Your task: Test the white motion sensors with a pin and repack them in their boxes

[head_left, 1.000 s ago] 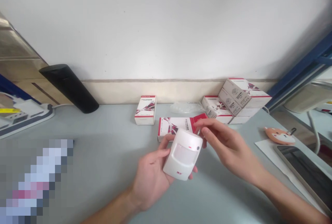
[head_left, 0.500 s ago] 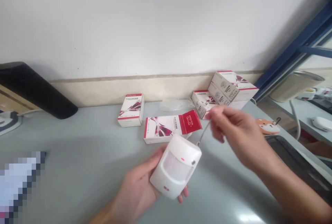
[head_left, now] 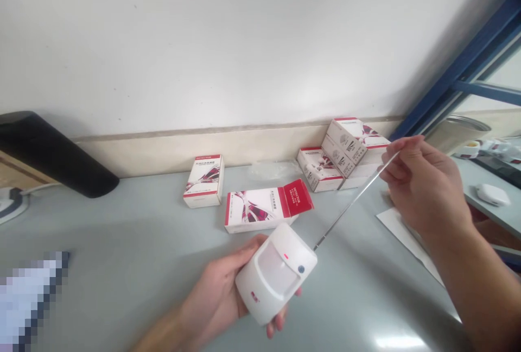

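Note:
A white motion detector (head_left: 275, 273) with a curved lens window and a small red light rests in my left hand (head_left: 223, 281), whose fingers wrap round it from below. From the detector's upper right corner a thin silver telescopic antenna (head_left: 353, 203) slants up to the right. My right hand (head_left: 427, 189) is closed in a pinch on the antenna's far tip. Behind the detector lies a white and red detector box (head_left: 254, 208), its red flap (head_left: 298, 198) open to the right.
Another detector box (head_left: 204, 181) stands to the left. Several boxes (head_left: 354, 148) are stacked by the wall, next to a clear plastic bag (head_left: 272, 170). A black cylinder-like object (head_left: 61, 154) leans at the left. Paper (head_left: 402, 235) lies under my right arm.
My right hand has moved up and to the right. The antenna is drawn out much longer from the detector, which stays in my left hand.

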A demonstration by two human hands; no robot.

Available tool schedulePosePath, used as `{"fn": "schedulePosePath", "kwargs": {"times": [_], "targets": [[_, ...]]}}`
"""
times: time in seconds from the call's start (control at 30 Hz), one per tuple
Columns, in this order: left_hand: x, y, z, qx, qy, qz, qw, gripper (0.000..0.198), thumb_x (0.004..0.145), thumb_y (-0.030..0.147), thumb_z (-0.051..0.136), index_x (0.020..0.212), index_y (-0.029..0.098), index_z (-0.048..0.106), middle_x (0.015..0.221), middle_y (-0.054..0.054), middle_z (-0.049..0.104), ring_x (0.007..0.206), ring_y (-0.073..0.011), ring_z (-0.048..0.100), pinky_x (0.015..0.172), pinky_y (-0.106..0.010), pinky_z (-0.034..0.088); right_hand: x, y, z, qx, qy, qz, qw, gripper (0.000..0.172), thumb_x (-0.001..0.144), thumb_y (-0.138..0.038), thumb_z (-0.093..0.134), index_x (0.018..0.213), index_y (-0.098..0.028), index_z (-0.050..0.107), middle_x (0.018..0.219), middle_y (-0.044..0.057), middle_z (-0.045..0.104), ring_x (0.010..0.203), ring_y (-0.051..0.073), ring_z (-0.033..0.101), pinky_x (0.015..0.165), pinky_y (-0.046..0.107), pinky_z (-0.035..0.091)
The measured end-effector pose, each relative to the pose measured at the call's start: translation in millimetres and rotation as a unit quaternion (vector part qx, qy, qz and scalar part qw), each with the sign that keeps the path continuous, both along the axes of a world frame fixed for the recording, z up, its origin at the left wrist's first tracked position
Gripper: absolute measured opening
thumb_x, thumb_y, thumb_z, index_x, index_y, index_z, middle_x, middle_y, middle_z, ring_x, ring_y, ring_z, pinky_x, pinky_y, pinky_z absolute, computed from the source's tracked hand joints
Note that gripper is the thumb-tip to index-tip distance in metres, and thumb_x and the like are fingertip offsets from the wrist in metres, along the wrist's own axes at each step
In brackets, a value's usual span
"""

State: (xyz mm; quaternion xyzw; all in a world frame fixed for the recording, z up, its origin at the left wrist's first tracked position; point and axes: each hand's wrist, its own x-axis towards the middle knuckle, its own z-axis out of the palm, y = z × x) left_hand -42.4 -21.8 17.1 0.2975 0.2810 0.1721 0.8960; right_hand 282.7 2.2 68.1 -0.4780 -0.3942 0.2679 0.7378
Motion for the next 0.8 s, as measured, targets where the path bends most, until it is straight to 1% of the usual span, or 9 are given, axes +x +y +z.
{"fn": "schedulePosePath", "kwargs": {"times": [0.1, 0.2, 0.3, 0.47, 0.57, 0.73, 0.8], "targets": [[-2, 3, 1.4, -0.007, -0.008, -0.014, 1.000, 0.047, 0.107, 0.049, 0.037, 0.130, 0.012, 0.057, 0.105, -0.023, 0.075, 0.068, -0.0245, 0.071, 0.062, -0.035, 0.051, 5, 1, 1.4, 0.014, -0.009, -0.027, 1.000, 0.041, 0.079, -0.052, 0.089, 0.076, -0.019, 0.065, 0.071, -0.002, 0.048, 0.056, 0.008, 0.032, 0.051, 0.029, 0.022], [-3, 4, 1.4, -0.016, -0.013, -0.032, 0.999, 0.047, 0.107, 0.050, 0.038, 0.127, 0.013, 0.059, 0.105, -0.023, 0.075, 0.066, -0.0237, 0.071, 0.062, -0.035, 0.051, 6, 2, 2.5, 0.027, -0.007, -0.039, 0.999, 0.042, 0.078, -0.051, 0.090, 0.073, -0.020, 0.064, 0.063, -0.004, 0.041, 0.055, 0.009, 0.033, 0.051, 0.029, 0.021], [-3, 6, 1.6, -0.027, -0.014, -0.038, 0.999, 0.046, 0.107, 0.050, 0.039, 0.123, 0.013, 0.062, 0.105, -0.022, 0.074, 0.066, -0.0227, 0.069, 0.061, -0.034, 0.051, 6, 4, 2.5, 0.034, -0.018, -0.047, 0.998, 0.042, 0.080, -0.053, 0.089, 0.072, -0.020, 0.064, 0.061, -0.005, 0.040, 0.053, 0.010, 0.034, 0.051, 0.030, 0.021], [-5, 9, 2.6, -0.040, -0.008, -0.056, 0.998, 0.048, 0.107, 0.051, 0.039, 0.122, 0.013, 0.064, 0.103, -0.021, 0.075, 0.065, -0.0226, 0.069, 0.059, -0.033, 0.049, 12, 5, 4.7, 0.074, -0.027, -0.078, 0.994, 0.043, 0.080, -0.051, 0.090, 0.072, -0.019, 0.061, 0.061, -0.005, 0.045, 0.051, 0.008, 0.036, 0.048, 0.030, 0.021], [-7, 11, 3.8, -0.035, 0.001, -0.064, 0.997, 0.047, 0.106, 0.051, 0.040, 0.121, 0.014, 0.065, 0.100, -0.020, 0.075, 0.062, -0.0220, 0.068, 0.058, -0.033, 0.048, 19, 7, 5.3, 0.085, -0.024, -0.084, 0.993, 0.044, 0.079, -0.051, 0.090, 0.072, -0.019, 0.060, 0.063, -0.005, 0.046, 0.049, 0.008, 0.036, 0.047, 0.030, 0.020], [-13, 18, 4.4, -0.018, 0.029, -0.053, 0.998, 0.047, 0.106, 0.051, 0.041, 0.117, 0.013, 0.066, 0.094, -0.018, 0.075, 0.056, -0.0199, 0.065, 0.054, -0.031, 0.045, 28, 9, -0.7, 0.124, -0.090, -0.087, 0.984, 0.045, 0.079, -0.056, 0.088, 0.069, -0.020, 0.062, 0.066, -0.002, 0.051, 0.049, 0.009, 0.041, 0.046, 0.031, 0.023], [-16, 20, 1.8, -0.011, 0.024, -0.048, 0.998, 0.044, 0.105, 0.048, 0.040, 0.115, 0.013, 0.065, 0.093, -0.017, 0.075, 0.057, -0.0209, 0.067, 0.054, -0.031, 0.046, 30, 10, -3.7, 0.127, -0.108, -0.087, 0.982, 0.045, 0.079, -0.056, 0.088, 0.069, -0.019, 0.064, 0.065, -0.001, 0.053, 0.048, 0.010, 0.043, 0.045, 0.031, 0.022]]}}
